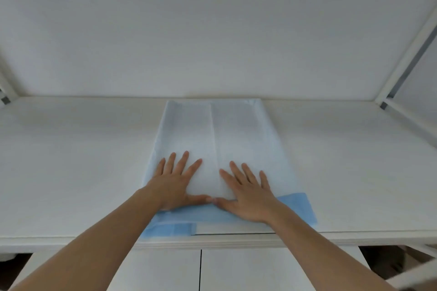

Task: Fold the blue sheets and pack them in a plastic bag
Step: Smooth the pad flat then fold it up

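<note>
A long, thin blue sheet [212, 139], pale and matte on its folded-over upper face with a straight lengthwise seam, lies flat on the smooth white table [71, 160], its brighter blue edge showing at the near end. The left hand [176, 182] and right hand [248, 192] press on it, fingers straight and spread, thumb tips touching, gripping nothing.
</note>
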A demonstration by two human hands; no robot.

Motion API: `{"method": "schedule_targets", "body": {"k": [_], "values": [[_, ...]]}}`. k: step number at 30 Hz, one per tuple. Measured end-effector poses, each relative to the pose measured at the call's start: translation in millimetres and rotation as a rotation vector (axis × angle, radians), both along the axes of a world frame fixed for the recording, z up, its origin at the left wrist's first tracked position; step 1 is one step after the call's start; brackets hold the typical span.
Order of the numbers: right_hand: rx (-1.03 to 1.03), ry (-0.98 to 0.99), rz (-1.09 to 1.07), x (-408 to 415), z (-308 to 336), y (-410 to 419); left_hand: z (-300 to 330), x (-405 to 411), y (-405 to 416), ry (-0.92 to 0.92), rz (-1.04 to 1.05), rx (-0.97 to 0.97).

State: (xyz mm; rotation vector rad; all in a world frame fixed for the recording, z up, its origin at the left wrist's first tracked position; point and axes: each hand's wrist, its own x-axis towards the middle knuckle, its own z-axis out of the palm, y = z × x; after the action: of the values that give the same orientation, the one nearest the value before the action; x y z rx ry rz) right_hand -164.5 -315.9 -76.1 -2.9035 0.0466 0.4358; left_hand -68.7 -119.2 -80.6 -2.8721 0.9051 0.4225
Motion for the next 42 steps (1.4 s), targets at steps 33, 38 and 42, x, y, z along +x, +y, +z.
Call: {"method": "schedule_targets", "body": {"k": [33,38,42], "values": [[0.634,-0.687,-0.781,-58.1,-9.7,-39.5,-3.8,-39.2,74.8,-0.152,0.687,-0.909],[0.599,-0.726,-0.792,-51.2,-14.0,-31.5,-3.3,-30.9,78.9,-0.211,0.619,-0.942],[0.563,-0.741,-0.786,-52.0,-17.1,-28.7,-3.5,-30.6,82.9,-0.177,0.642,-1.005]]}}
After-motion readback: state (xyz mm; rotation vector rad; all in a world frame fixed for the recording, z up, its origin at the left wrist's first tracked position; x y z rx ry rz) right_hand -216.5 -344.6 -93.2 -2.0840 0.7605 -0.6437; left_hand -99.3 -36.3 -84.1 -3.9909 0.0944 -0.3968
